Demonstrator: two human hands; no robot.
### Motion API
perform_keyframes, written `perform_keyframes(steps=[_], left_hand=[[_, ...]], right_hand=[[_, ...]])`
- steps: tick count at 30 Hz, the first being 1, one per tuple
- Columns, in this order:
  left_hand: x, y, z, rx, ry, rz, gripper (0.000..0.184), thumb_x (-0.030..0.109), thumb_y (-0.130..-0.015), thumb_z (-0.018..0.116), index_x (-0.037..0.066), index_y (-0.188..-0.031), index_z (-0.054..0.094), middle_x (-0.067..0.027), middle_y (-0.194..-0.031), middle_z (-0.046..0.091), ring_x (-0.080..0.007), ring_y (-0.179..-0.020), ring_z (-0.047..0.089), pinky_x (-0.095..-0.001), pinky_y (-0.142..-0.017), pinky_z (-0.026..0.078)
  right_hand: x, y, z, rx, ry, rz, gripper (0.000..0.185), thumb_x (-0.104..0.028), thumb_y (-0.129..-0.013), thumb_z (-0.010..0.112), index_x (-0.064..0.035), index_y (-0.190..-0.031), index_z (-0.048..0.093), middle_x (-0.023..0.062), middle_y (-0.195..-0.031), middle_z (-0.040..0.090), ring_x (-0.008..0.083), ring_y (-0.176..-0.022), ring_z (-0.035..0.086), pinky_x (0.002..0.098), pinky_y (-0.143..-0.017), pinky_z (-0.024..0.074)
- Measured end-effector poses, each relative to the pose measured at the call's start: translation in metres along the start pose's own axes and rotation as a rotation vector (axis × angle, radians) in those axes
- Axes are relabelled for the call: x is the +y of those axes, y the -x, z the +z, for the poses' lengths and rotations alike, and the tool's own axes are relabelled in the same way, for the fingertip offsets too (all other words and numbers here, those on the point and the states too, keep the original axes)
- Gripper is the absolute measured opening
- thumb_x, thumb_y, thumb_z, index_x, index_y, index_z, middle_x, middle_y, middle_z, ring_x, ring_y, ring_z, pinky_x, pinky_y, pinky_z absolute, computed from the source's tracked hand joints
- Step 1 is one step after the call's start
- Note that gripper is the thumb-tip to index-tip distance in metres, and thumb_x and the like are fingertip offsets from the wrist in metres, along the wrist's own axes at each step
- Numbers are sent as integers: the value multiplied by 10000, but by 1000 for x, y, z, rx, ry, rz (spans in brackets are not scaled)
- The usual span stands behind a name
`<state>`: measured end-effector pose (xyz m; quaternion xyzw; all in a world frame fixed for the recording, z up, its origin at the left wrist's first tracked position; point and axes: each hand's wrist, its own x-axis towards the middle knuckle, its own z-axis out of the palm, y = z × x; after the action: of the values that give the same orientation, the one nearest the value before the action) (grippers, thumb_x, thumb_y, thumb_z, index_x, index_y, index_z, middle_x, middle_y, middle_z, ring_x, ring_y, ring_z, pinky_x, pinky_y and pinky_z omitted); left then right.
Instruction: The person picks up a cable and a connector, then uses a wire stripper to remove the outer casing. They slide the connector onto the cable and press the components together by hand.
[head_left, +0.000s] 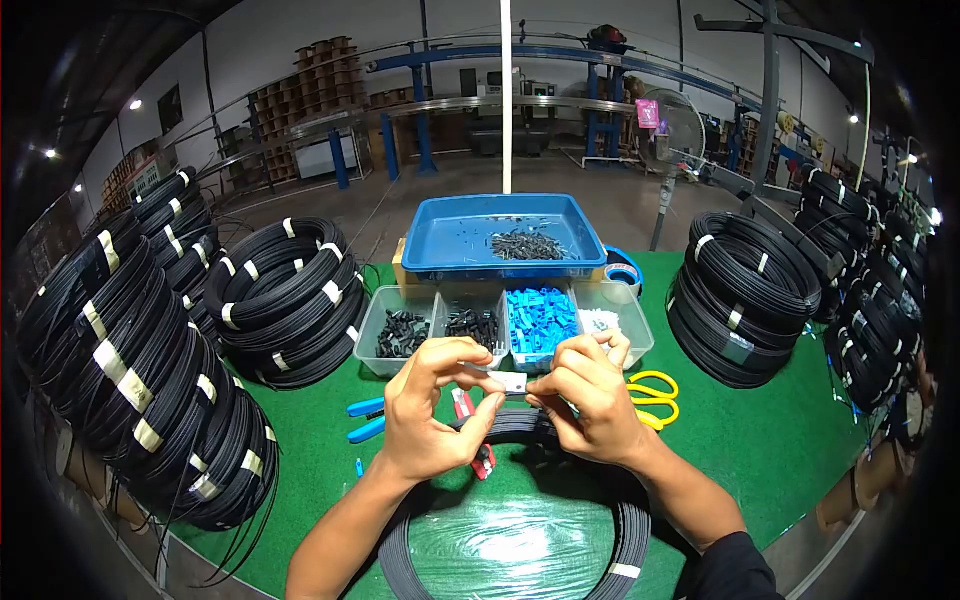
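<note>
A coil of black cable (628, 540) lies nearest, in front of the person, its far side passing under the wrists. Above that far side, the left hand (435, 410) pinches one end of a small white piece (512, 382) and the right hand (590, 400) pinches the other, all fingertips close together. So slight a hold could let the piece slip if the two hands pull unevenly; it might then drop into the coil and be hard to find. The red tool (463, 402) beside the left hand could be knocked by a dipping wrist.

The tabletop (310, 430) is covered in green, with blue handles (367, 430) at left and yellow scissor handles (655, 375) at right. Beyond sits a clear divided box (368, 345); a careless sleeve or elbow might mix its small parts. Behind it is a blue tray (425, 235) of dark scraps, flanked by stacked coils (745, 340). Farther off, a fan (670, 130) stands on the workshop floor (370, 225), before blue-framed machinery.
</note>
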<state>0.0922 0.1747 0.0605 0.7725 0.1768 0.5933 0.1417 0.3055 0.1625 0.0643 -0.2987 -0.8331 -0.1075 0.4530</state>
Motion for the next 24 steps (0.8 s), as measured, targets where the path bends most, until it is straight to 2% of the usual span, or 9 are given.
perform_keyframes(steps=[5,7,12,15,22,24], left_hand=[[-4,-2,-10,-17,-11,7,559,-138,-723,728,2,-1204,480,-139,-1125,549,-168,-859,700,-243,-707,501],[-4,-4,-11,142,56,-17,495,-92,-723,754,12,-1159,545,-145,-1095,610,-148,-800,707,-236,-660,498],[5,-7,-9,60,39,-29,541,-93,-687,767,-1,-1174,549,-165,-1129,592,-199,-876,729,-277,-771,556],[1,-5,-2,15,-7,20,534,-88,-683,779,-2,-1162,557,-169,-1129,590,-200,-868,727,-268,-740,565],[-4,1,-2,41,44,-29,492,-96,-709,763,-3,-1145,556,-153,-1107,598,-183,-818,717,-259,-690,549],[-6,-1,-10,2,9,-4,545,-153,-726,704,10,-1194,477,-127,-1111,529,-174,-862,700,-249,-707,500]], right_hand=[[5,-1,-2,12,0,8,158,-109,-744,770,-122,-826,636,10,-787,537,208,-875,568,466,-875,273],[7,-1,-3,25,-1,30,165,-96,-732,772,-123,-819,634,8,-791,543,207,-875,568,462,-884,266],[6,0,-1,25,-15,34,166,-93,-732,772,-124,-820,635,6,-787,546,205,-873,568,460,-887,264],[3,-1,-2,17,-11,30,159,-104,-742,772,-124,-822,636,5,-788,546,202,-871,569,462,-885,264],[3,-1,-1,12,-1,18,150,-116,-752,771,-127,-821,638,3,-781,544,200,-869,569,465,-880,265],[6,-1,-2,20,-2,17,150,-116,-752,771,-128,-818,637,3,-779,543,200,-871,568,466,-878,265]])
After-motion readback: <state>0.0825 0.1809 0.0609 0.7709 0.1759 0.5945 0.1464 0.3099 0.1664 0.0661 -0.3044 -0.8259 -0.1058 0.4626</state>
